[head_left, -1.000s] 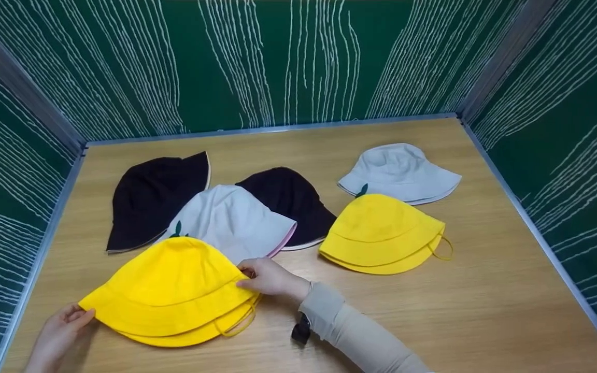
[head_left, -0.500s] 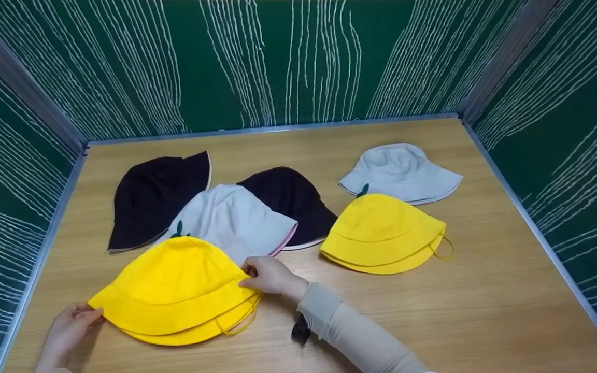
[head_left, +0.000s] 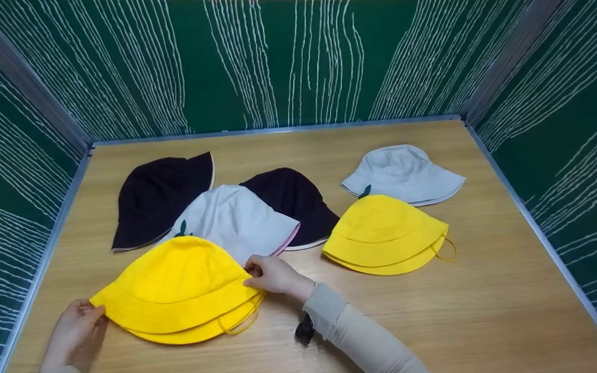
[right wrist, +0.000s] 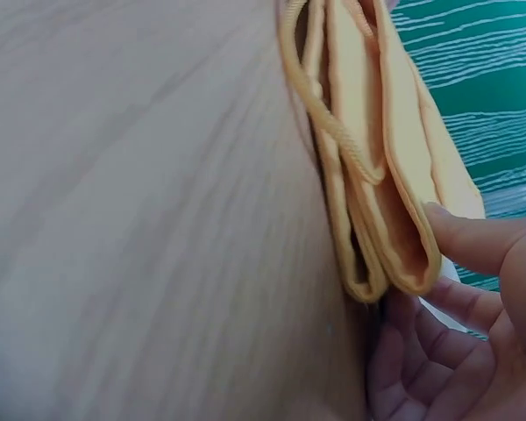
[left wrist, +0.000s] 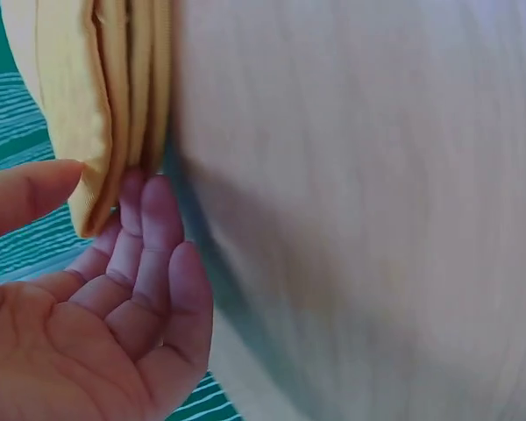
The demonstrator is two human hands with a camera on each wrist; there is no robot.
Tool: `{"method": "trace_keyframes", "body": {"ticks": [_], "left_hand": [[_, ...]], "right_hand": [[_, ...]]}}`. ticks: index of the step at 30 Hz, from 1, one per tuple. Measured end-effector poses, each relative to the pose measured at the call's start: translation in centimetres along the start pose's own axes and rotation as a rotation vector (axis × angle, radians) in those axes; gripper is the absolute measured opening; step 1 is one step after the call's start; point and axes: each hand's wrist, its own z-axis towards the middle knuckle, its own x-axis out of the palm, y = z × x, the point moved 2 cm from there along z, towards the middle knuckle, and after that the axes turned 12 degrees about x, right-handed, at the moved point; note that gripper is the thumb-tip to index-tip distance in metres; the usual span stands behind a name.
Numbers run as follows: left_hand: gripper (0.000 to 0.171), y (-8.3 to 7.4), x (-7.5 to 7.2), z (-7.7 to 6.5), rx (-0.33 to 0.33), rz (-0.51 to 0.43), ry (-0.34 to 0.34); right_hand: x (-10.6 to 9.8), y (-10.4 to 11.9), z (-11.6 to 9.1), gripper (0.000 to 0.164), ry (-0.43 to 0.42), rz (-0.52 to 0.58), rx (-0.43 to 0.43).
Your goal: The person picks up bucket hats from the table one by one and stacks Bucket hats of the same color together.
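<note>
A yellow sun hat (head_left: 174,274), folded flat with layered brim edges and a thin yellow cord, lies at the front left. Its left brim corner is pinched by the left hand (head_left: 73,329), thumb on top and fingers beneath. At the right corner, the right hand (head_left: 276,277) pinches the brim between thumb and fingers. In the left wrist view the brim layers (left wrist: 114,96) stack closely above the fingers. Cord and brim folds (right wrist: 359,193) show in the right wrist view. Behind the hat, a white hat (head_left: 236,223) with a pink-edged brim is partly covered.
Two black hats (head_left: 158,202) lie behind the white one, one left and one right. A second yellow hat (head_left: 384,235) lies right of centre, overlapping another white hat (head_left: 404,173). Green panels (head_left: 329,62) with white lines stand around the wooden table (head_left: 485,311).
The left hand and the hat's left corner have shifted slightly right. The right hand keeps its hold on the right corner. The whole view has drifted a little.
</note>
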Motion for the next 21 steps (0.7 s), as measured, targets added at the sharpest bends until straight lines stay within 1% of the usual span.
{"method": "trace_keyframes", "body": {"ticks": [4, 6, 8, 9, 13, 15, 18, 21], "left_hand": [[0.072, -0.5, -0.2, -0.5, 0.018, 0.07, 0.059], [0.076, -0.8, -0.2, -0.8, 0.01, 0.083, 0.075], [0.08, -1.1, -0.2, -1.0, 0.006, 0.101, 0.078], [0.08, -1.3, -0.1, -1.2, 0.014, 0.116, 0.076], [0.08, -1.9, 0.0, -1.6, 0.035, 0.16, 0.048], [0.08, -2.1, 0.0, -1.8, 0.052, 0.169, 0.036], [0.078, -2.5, 0.1, -2.0, 0.114, 0.167, 0.029], [0.076, -3.0, 0.3, -2.3, 0.173, 0.169, 0.018]], "right_hand": [[-0.4, -0.2, -0.3, 0.026, 0.012, 0.037, -0.004], [-0.5, -0.3, -0.3, 0.025, 0.017, 0.053, -0.001], [-0.6, -0.4, -0.5, 0.023, 0.02, 0.073, 0.001], [-0.7, -0.4, -0.6, 0.022, 0.019, 0.082, 0.002], [-1.1, -0.2, -1.0, 0.017, 0.017, 0.123, -0.006], [-1.3, -0.2, -1.2, 0.015, 0.012, 0.14, -0.012], [-1.7, -0.3, -1.4, 0.015, -0.005, 0.151, -0.038], [-2.2, -0.7, -1.6, 0.014, -0.015, 0.166, -0.031]]}}
